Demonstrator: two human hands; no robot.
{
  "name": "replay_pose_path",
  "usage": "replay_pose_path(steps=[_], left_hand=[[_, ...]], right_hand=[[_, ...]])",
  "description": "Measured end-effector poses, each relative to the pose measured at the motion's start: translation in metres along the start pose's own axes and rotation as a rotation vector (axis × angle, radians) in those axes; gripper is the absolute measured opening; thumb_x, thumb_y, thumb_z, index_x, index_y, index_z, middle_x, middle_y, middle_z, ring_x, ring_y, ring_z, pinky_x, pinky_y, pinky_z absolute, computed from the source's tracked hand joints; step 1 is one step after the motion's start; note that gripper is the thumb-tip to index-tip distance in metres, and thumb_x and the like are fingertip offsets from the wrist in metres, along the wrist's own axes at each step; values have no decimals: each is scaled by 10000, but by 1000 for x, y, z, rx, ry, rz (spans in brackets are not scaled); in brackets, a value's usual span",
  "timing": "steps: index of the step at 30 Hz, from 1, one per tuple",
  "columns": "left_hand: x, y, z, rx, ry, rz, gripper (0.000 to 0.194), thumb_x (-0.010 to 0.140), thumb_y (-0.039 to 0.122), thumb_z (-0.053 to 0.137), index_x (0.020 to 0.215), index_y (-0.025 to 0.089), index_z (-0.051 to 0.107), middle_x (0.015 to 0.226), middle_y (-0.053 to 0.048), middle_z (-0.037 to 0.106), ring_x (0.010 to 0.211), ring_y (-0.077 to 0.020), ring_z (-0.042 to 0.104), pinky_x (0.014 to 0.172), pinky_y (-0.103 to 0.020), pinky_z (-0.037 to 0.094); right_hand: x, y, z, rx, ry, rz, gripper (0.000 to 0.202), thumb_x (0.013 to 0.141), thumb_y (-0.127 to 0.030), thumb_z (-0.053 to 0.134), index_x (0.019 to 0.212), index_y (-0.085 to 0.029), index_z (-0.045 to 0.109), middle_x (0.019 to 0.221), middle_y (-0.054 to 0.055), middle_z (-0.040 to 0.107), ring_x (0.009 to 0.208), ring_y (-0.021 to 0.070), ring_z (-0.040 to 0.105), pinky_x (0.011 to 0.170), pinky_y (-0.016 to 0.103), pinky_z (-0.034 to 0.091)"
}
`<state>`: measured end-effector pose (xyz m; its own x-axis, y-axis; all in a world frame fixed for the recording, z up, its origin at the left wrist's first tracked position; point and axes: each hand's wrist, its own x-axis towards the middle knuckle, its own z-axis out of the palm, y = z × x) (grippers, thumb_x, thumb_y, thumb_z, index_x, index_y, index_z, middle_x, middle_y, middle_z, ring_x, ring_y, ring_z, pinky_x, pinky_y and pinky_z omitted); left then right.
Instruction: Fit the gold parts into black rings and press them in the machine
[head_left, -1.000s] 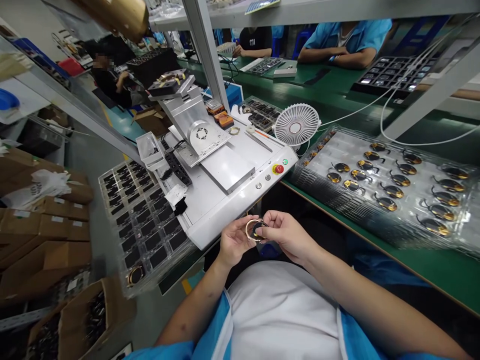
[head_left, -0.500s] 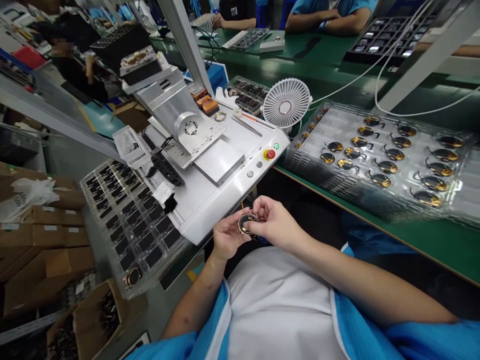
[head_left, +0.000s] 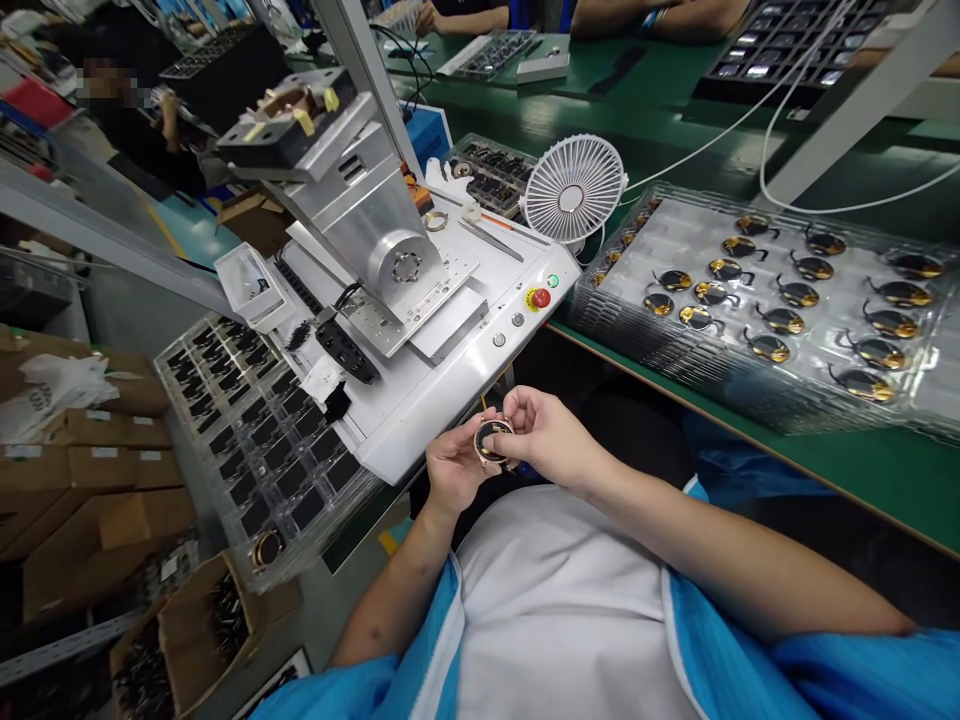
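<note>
Close to my body, in front of the white machine (head_left: pixel 420 420), a round watch case (head_left: pixel 493 441) with a gold rim and black inside is held between both hands. My left hand (head_left: pixel 454 468) grips its rim from the left side. My right hand (head_left: pixel 551 440) reaches in from the right, with the thumb pressed on the black face and the fingers curled above it. Small gold-coloured marks show on the face. The underside of the case is hidden by my fingers.
A clear tray (head_left: pixel 750 400) of round black-and-gold parts with short cables lies on the green bench at right. A white fan (head_left: pixel 574 190) stands beside it. Trays of black pieces (head_left: pixel 259 430) lie left of the machine; cardboard boxes (head_left: pixel 105 530) fill the lower left.
The machine's tilted metal carriage has moved right and toward me along its base. My hands keep hold of the watch case, shifting only slightly. The view has tipped a little downward.
</note>
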<state>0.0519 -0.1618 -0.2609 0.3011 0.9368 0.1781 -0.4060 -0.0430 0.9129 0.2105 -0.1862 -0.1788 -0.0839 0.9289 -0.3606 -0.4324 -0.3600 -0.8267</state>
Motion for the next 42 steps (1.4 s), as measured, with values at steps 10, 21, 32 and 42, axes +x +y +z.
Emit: replay_pose_path(steps=[10,21,32,42], left_hand=[[4,7,4,72,-97,146,556,684,180,939,1181,360,765,1206,-61,775,1050,-275,780,926,-382,662],[6,12,3,45,154,71,449,721,301,926,1148,292,788,1171,-90,798,1080,-271,773,943,-381,647],[1,32,7,-3,140,-47,579,737,287,912,1282,300,715,1203,-92,752,952,-215,781,802,-302,643],[3,32,6,360,152,173,770,731,190,898,1434,218,586,1231,-162,764,1061,-252,773,931,-371,646]], right_hand=[[4,2,-13,-40,-32,160,603,427,-474,1010,594,-177,512,461,-14,595,379,85,513,334,169,454],[38,-3,-15,-132,-178,117,567,485,-493,1005,713,-151,613,559,-2,645,445,103,560,345,178,492],[129,-74,-27,-169,272,-188,454,740,-408,909,693,-212,502,447,-82,435,359,67,344,317,192,338],[42,-38,-20,-263,-36,-261,444,690,-516,888,712,-182,596,535,-21,563,449,116,499,426,236,449]])
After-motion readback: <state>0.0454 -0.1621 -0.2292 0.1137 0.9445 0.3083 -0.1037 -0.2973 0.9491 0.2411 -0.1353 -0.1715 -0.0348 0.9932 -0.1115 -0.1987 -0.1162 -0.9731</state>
